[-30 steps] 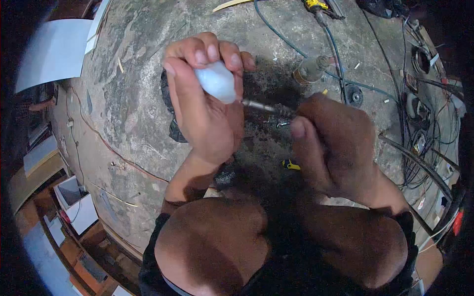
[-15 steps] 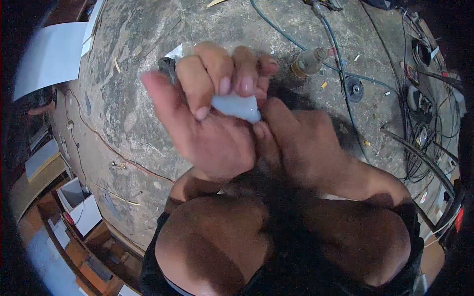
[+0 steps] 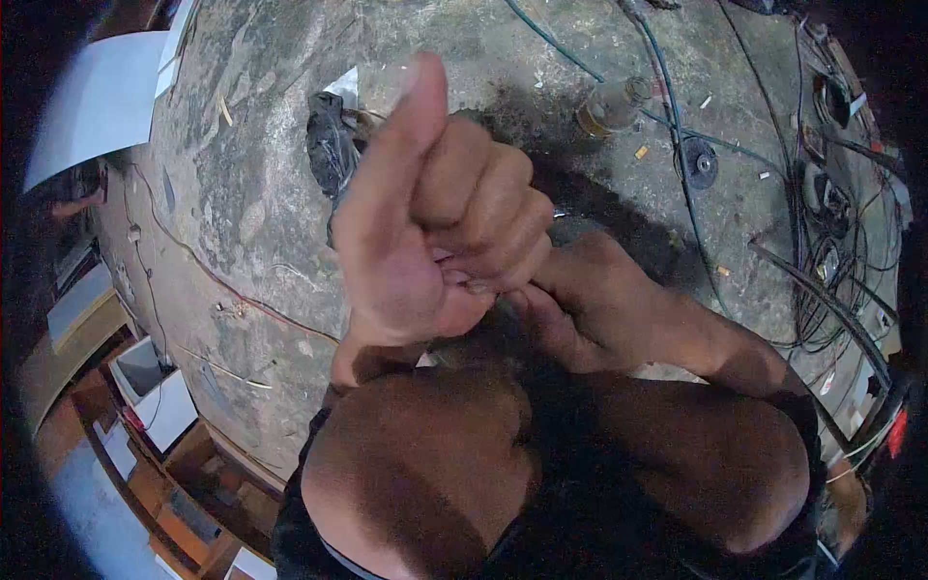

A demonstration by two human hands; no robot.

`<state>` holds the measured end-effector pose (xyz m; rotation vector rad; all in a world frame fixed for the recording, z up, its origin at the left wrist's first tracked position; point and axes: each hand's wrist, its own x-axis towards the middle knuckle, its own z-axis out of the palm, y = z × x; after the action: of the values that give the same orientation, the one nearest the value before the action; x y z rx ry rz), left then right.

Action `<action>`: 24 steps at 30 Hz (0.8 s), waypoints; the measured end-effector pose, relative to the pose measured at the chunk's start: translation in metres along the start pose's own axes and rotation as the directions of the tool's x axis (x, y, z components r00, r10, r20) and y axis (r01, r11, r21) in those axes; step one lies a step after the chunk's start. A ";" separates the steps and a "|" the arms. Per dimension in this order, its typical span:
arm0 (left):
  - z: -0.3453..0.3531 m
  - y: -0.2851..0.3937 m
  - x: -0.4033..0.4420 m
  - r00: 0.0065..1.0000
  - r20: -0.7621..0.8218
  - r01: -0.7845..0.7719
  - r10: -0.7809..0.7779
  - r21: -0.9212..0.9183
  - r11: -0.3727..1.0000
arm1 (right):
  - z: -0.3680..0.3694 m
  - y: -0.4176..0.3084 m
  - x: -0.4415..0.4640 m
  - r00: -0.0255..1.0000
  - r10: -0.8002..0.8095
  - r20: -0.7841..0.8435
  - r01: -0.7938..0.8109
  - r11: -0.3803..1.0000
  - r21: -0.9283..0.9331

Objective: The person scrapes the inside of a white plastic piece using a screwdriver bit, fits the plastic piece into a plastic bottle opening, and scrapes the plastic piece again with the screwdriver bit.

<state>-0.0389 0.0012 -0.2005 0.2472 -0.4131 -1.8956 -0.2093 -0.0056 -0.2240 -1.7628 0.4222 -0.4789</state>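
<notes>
In the middle of the head view my left hand [image 3: 440, 213] is closed in a fist, its fingers curled into the palm and its thumb pointing up. The whitish translucent piece that showed in this hand half a second ago is now hidden inside the curled fingers. My right hand [image 3: 604, 300] meets the little-finger side of the fist. Its thumb and fingers are pinched together there, and what lies between them is hidden. Both hands are above my bent knees [image 3: 425, 454], over a stained concrete floor [image 3: 261, 174].
Beyond my fist lies a black plastic bag [image 3: 332, 155]. A glass jar with amber liquid [image 3: 607, 114] and a black disc [image 3: 699, 162] are farther right. Hoses and tangled cables [image 3: 855, 280] run along the right. Wooden drawers [image 3: 193, 474] and a white panel [image 3: 97, 101] stand left.
The fingers of my left hand have curled into a fist around the whitish piece, hiding it, and its thumb has swung upright. My right hand has lowered slightly, still pinching beside the left.
</notes>
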 end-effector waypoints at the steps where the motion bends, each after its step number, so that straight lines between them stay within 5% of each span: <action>1: -0.001 0.000 -0.002 0.997 -0.050 0.051 -0.052 -0.015 0.999 | 0.004 0.003 -0.001 1.000 0.022 -0.003 -0.022 0.999 0.028; 5: -0.001 0.003 -0.003 0.984 -0.088 0.152 -0.155 -0.037 0.988 | 0.009 0.006 -0.002 0.995 0.089 0.046 -0.094 0.989 0.111; 8: -0.001 0.003 -0.004 0.971 -0.072 0.228 -0.229 -0.017 0.973 | 0.019 0.013 -0.005 0.999 -0.027 -0.038 0.031 0.993 0.116; 10: -0.005 0.001 -0.006 0.959 -0.054 0.276 -0.278 -0.042 0.960 | 0.017 0.011 -0.009 0.996 0.066 0.055 -0.079 0.952 0.294; 12: -0.007 -0.002 -0.009 0.970 -0.053 0.237 -0.239 -0.043 0.971 | 0.014 0.007 -0.013 0.950 0.246 0.191 -0.311 0.760 0.570; 14: -0.004 -0.002 -0.012 0.964 -0.116 0.239 -0.238 -0.009 0.971 | 0.014 0.005 -0.016 0.802 0.407 0.437 -0.558 0.251 0.791; 17: 0.003 -0.003 -0.016 0.925 -0.257 0.323 -0.281 0.139 0.936 | 0.015 0.014 -0.020 0.757 0.390 0.525 -0.619 0.168 0.767; 21: -0.002 -0.009 -0.026 0.903 -0.244 0.425 -0.354 0.381 0.821 | 0.019 0.032 -0.029 0.815 0.367 0.449 -0.576 0.417 0.703; 24: 0.028 -0.009 -0.025 0.920 -0.220 0.392 -0.325 0.557 0.732 | 0.034 0.047 -0.041 0.955 0.239 0.176 -0.296 0.811 0.505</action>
<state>-0.0484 0.0320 -0.1788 0.9067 -0.9429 -2.0670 -0.2276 0.0326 -0.2809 -1.1627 0.4104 -0.2619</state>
